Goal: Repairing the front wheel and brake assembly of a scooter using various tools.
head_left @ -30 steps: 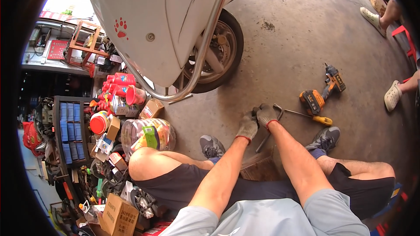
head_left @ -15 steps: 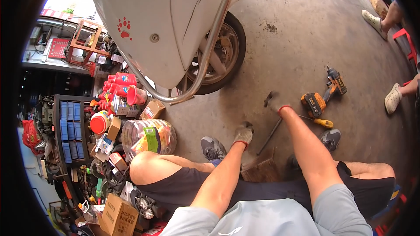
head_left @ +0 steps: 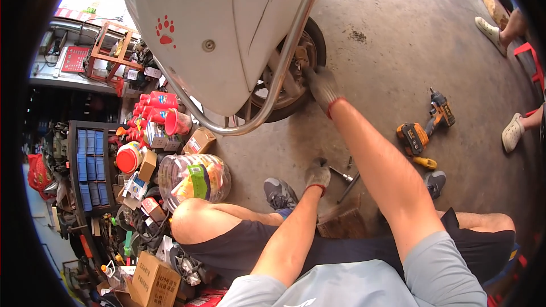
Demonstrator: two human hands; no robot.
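Note:
My right hand point(head_left: 324, 88), in a grey work glove with a red cuff, reaches to the front wheel point(head_left: 310, 51) of a white scooter point(head_left: 193, 17). Its fingertips are at the hub and brake area, blurred and partly hidden. My left hand point(head_left: 317, 174), gloved alike, is closed low over the floor near my shoe. Right beside it is a shiny metal rod-like tool point(head_left: 341, 175); whether the fingers grip it is unclear. A dark bar point(head_left: 348, 189) lies near it, partly behind my right forearm. A small metal piece point(head_left: 350, 161) rests on the floor above the tool.
An orange-black cordless power tool point(head_left: 424, 128) and a yellow handle point(head_left: 425, 162) lie right of my forearm. A clear plastic tub point(head_left: 194, 179), boxes and red bottles point(head_left: 162, 100) crowd the left. A wooden block point(head_left: 343, 222) sits between my feet. Another person's shoes point(head_left: 513, 132) show at right.
My right hand has moved up and left from the floor near the power tool to the scooter wheel. The shiny tool and small metal piece now show beside my left hand, which stays low.

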